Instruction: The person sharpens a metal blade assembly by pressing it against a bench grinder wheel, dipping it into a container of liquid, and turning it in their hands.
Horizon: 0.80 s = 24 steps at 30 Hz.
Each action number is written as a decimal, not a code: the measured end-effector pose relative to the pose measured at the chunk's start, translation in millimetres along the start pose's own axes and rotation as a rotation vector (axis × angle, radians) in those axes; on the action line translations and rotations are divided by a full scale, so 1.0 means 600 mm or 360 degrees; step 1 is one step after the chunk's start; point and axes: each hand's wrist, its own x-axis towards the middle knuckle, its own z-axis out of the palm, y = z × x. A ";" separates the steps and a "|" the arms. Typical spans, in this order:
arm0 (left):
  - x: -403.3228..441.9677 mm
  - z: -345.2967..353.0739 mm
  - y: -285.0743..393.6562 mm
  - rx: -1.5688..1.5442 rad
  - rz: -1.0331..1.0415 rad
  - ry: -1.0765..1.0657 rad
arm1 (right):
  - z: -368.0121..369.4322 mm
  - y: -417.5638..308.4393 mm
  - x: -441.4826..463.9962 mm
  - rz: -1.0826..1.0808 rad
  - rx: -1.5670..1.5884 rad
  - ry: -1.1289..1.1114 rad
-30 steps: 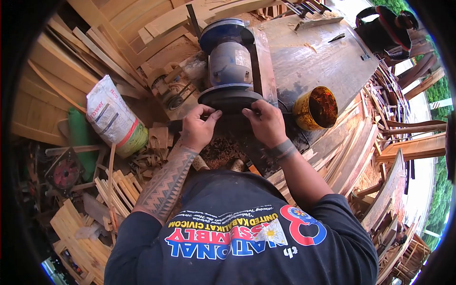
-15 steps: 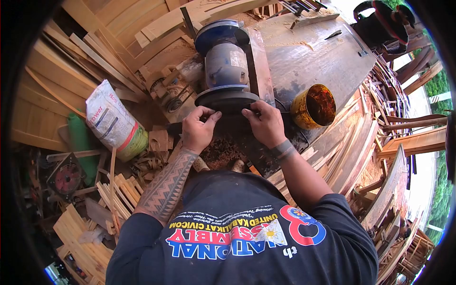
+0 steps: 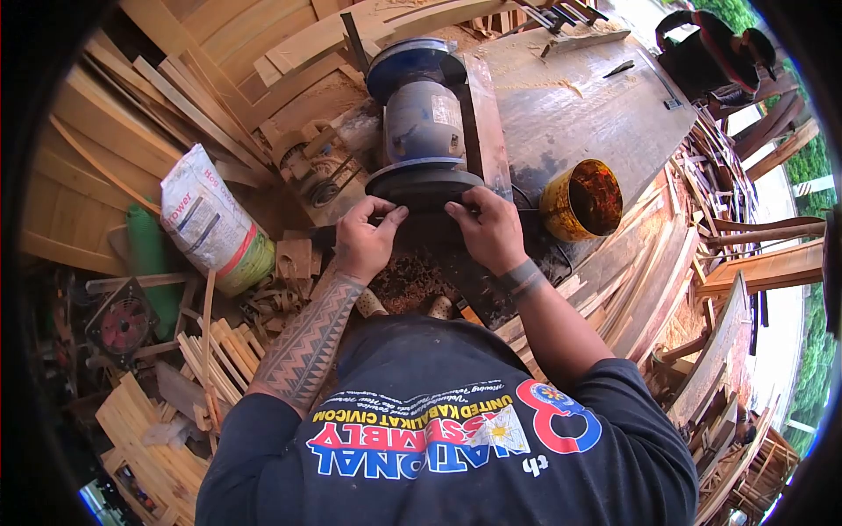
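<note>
A grey and blue bench grinder (image 3: 424, 121) stands in front of me, with a dark round disc (image 3: 424, 182) on its near end. My left hand (image 3: 368, 237) is at the left part of the disc's near edge, fingers curled and thumb against them. Opposite it, my right hand (image 3: 488, 226) is pinched in the same way by the disc's right side. A thin dark piece seems to run between the two hands, but it blends into the disc and I cannot make it out. A yellow can (image 3: 561, 206), stained inside, stands right of my right hand.
Behind the can is a worktable (image 3: 561, 96) with tools. A printed sack (image 3: 215, 219) leans at the left, near a small motor (image 3: 320, 175). Wood strips (image 3: 649, 289) lie at the right. Another person (image 3: 715, 57) is at the top right.
The view shifts slightly. Both hands keep nearly the same pose by the disc. The other person at the top right has changed posture a little.
</note>
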 end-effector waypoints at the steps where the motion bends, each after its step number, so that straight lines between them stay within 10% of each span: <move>1: 0.000 0.000 -0.002 -0.0005 0.0013 0.0016 | 0.001 -0.001 0.000 -0.0009 0.0009 0.0014; 13: -0.016 -0.042 -0.046 -0.0139 -0.0192 0.0053 | 0.038 -0.043 -0.002 -0.0076 0.0006 -0.0129; 24: -0.048 -0.104 0.085 0.0187 0.1475 -0.0085 | -0.002 -0.023 -0.076 -0.0188 0.1594 -0.0040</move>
